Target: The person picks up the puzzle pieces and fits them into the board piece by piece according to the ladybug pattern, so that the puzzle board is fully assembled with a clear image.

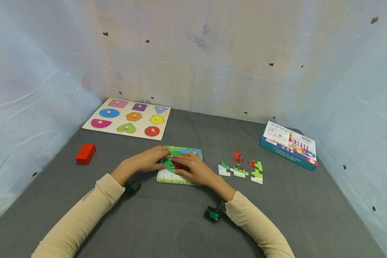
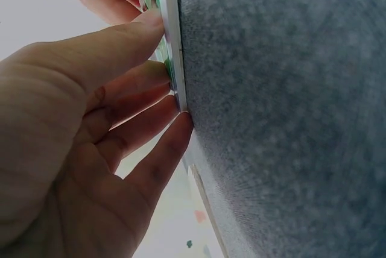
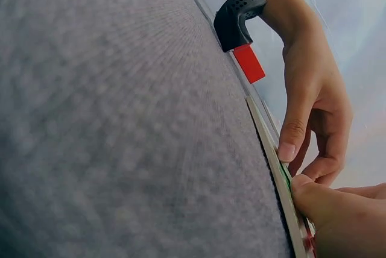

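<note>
Puzzle (image 1: 168, 176) on tabletop (image 1: 167, 224), pale walls (image 1: 232, 77)

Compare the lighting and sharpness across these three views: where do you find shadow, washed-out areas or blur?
Head: fairly even light, a shadow on the tabletop beside the left sleeve; left wrist: pale sheeting washed nearly white, left hand shaded; right wrist: nearby tabletop blurred, red block crisper.
</note>
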Demonstrator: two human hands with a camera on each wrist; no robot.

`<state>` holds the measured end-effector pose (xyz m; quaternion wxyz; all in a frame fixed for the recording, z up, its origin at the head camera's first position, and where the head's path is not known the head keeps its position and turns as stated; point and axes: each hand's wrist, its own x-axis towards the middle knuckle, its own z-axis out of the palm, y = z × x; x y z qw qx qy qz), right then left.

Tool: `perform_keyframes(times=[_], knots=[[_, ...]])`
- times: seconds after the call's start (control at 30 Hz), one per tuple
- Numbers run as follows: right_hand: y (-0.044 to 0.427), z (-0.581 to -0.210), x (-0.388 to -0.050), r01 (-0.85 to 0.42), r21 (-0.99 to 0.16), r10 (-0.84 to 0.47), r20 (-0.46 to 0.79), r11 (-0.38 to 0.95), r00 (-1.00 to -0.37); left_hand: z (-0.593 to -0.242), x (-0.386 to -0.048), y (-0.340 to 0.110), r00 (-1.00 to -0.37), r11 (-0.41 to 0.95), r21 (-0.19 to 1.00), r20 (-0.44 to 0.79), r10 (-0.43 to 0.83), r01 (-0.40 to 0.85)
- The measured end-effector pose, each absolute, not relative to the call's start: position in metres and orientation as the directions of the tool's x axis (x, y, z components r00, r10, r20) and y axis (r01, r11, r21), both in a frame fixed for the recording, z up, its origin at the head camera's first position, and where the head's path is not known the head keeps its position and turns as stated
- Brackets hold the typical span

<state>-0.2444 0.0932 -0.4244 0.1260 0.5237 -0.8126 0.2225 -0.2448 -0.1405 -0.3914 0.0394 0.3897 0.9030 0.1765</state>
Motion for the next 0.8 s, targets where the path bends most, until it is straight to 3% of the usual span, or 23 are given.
perform_keyframes(times=[0.33,0.57,0.8], knots=[[0.093,-0.426,-0.245,-0.918,-0.206,-0.798,0.454,0.338,-0.395,-0.389,-0.245,-0.140,-0.668,0.613,0.319,0.097,0.738,0.723],[0.094,-0.425,-0.244,-0.905,-0.245,-0.806,0.414,0.349,-0.423,-0.392,-0.243,-0.140,-0.659,0.607,0.304,0.101,0.746,0.734],[0.096,-0.418,-0.241,-0.873,-0.266,-0.823,0.305,0.409,-0.479,-0.382,-0.233,-0.139,-0.649,0.597,0.370,0.024,0.760,0.712]])
